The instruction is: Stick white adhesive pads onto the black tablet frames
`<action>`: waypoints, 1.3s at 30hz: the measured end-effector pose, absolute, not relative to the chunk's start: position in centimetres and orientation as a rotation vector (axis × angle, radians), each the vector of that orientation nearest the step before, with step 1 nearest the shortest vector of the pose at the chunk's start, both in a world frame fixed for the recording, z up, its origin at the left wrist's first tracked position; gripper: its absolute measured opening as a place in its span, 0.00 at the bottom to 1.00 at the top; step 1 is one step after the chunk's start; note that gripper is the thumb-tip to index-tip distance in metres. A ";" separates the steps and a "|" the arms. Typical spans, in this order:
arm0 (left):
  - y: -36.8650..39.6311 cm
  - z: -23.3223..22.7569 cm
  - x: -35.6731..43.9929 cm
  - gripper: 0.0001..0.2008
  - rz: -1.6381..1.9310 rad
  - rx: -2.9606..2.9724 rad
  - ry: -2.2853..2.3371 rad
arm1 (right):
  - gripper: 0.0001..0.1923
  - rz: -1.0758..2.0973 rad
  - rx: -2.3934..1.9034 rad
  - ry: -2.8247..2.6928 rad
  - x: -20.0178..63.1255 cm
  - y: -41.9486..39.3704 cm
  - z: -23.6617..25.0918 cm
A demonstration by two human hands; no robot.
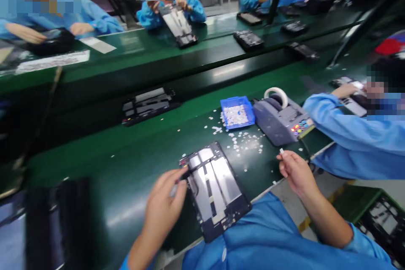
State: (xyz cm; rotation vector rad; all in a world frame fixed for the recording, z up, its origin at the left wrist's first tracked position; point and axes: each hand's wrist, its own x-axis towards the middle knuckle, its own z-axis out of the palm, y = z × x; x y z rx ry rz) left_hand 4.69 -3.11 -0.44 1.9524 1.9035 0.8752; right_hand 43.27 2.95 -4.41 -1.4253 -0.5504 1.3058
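A dark tablet frame (215, 187) with silver panels lies on the green bench in front of me, tilted. My left hand (166, 206) rests at its upper left corner, fingers pinched on a small thin tool that touches the frame. My right hand (295, 171) is raised to the right of the frame, pinching a small white piece (281, 150) between thumb and finger. Small white pieces (245, 141) lie scattered on the bench beyond the frame.
A blue tray (225, 103) of white pieces and a grey tape dispenser (281, 120) stand behind the frame. Another frame (148, 104) sits on the black conveyor. A co-worker's blue sleeve (351, 130) reaches in at right. Dark stacked parts (53, 219) fill the left.
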 end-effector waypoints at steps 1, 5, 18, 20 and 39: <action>-3.2 -0.2 5.9 0.14 0.908 1.827 1.841 | 0.22 1.364 -1.430 -0.633 41.3 2.3 -4.3; -2.7 -0.1 10.5 0.15 0.970 1.284 1.532 | 0.18 1.507 -1.379 -1.150 33.4 1.5 -3.0; -5.0 -1.4 5.3 0.06 1.183 1.363 1.771 | 0.14 0.869 -0.888 -2.342 25.8 5.9 -4.7; -4.5 -1.5 3.9 0.05 0.949 1.773 1.853 | 0.15 0.514 -0.760 -2.537 25.5 8.2 -4.9; -2.3 -1.5 3.8 0.11 0.155 2.422 1.823 | 0.19 -0.029 -0.194 -2.902 24.2 12.7 -5.0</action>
